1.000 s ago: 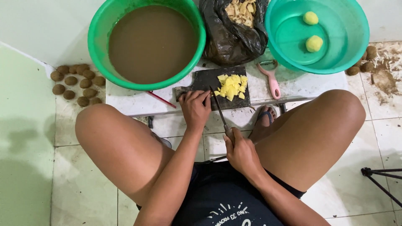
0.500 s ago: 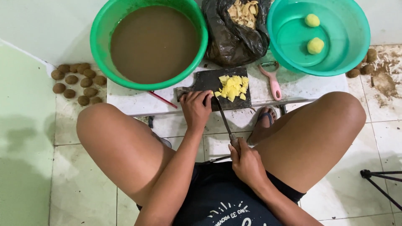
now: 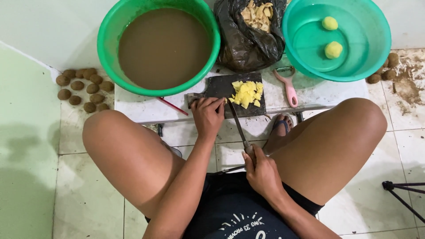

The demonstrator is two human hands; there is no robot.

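Left hand: the left hand (image 3: 208,116) is curled, fingers bent down onto the near left edge of the dark cutting board (image 3: 221,86); whether it pins anything under the fingertips I cannot tell.
Right hand: the right hand (image 3: 262,173) is closed tight round the handle of a knife (image 3: 239,128), low between the knees.
Knife: its blade slants up from that fist, tip reaching the board just beside the left fingertips.
Cut pieces: a heap of yellow diced pieces (image 3: 247,93) lies on the board, just right of the left hand.
Peeler: a pink peeler (image 3: 288,86) rests right of the board.
Bag: a black plastic bag (image 3: 250,37) with pale peelings, crumpled open, sits beyond the board.
Basins: a green basin (image 3: 110,53) of brown water stands beyond the left hand; a teal basin (image 3: 380,48) with two peeled yellow rounds lies far right.
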